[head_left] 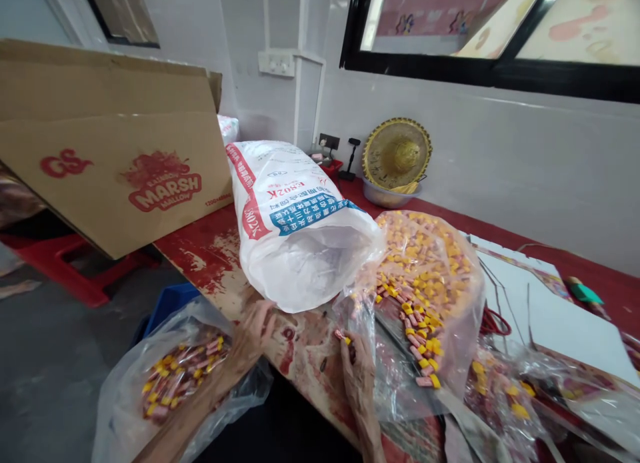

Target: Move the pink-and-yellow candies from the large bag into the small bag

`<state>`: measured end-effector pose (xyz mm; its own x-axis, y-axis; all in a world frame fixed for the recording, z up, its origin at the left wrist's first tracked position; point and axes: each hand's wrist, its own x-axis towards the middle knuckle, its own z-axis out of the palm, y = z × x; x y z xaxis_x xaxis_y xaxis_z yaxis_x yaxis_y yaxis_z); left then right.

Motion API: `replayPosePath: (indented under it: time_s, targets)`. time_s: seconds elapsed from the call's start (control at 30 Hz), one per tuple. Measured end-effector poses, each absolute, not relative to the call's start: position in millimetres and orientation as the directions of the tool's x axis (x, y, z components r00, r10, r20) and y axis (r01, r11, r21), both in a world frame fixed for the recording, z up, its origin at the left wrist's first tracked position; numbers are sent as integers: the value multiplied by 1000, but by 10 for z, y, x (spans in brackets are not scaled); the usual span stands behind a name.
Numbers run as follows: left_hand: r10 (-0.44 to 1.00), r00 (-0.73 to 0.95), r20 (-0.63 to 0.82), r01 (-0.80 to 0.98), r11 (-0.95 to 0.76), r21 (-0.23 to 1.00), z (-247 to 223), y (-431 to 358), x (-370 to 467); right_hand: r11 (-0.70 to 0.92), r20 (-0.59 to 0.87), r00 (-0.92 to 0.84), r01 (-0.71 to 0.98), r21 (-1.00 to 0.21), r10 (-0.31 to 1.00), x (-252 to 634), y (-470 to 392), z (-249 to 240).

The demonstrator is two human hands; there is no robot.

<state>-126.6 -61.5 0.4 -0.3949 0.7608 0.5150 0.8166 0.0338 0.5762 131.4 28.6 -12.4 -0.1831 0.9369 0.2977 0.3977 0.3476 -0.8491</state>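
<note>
My right hand is at the table edge, its fingers closed on a small pink piece with a yellow cap. To its left, my left hand rests over the worn red table with curled fingers; whether anything is in them is hidden. Behind both hands lies a white woven sack, its open mouth toward me. A clear plastic bag at the right spills many pink and yellow pieces. Below my left forearm, another clear bag holds more such pieces.
A large cardboard box stands at the left, above a red stool. A blue crate is under the lower bag. At the back are a yellow woven hat and a basin. White sheets and plastic wrappers lie right.
</note>
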Motion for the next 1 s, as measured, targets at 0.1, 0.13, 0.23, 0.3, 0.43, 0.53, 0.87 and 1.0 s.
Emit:
replayPosePath:
  time_s: [0.1, 0.13, 0.23, 0.3, 0.43, 0.53, 0.87, 1.0]
  targets:
    - [787, -320, 527, 836, -27, 548, -15, 155, -1044, 348, 298, -185, 383, -856, 937, 1301, 273, -113]
    - [804, -301, 513, 847, -22, 532, -53, 366, -985, 351, 299, -192, 376, -858, 935, 1295, 272, -116]
    - [838, -291, 461, 878, 42, 477, -234, 785, -875, 364, 315, -189, 358, -860, 930, 1274, 287, -151]
    - [847, -292, 444, 883, 61, 465, -357, 895, -868, 374, 334, -170, 349, -859, 927, 1264, 300, -187]
    - [837, -267, 478, 864, -12, 504, -430, 865, -924, 396, 390, -91, 359, -845, 916, 1281, 292, -240]
    - [798, -291, 527, 842, -48, 538, -328, 765, -920, 402, 475, 73, 431, -808, 877, 1301, 266, -243]
    - [810, -453, 373, 504, -112, 856, -125, 254, -538, 306, 318, -9, 297, -904, 948, 1279, 296, -180]
    - [856, -496, 144, 231, -29, 972, -130, 103, -327, 265, 274, -3, 270, -926, 962, 1315, 302, -127]
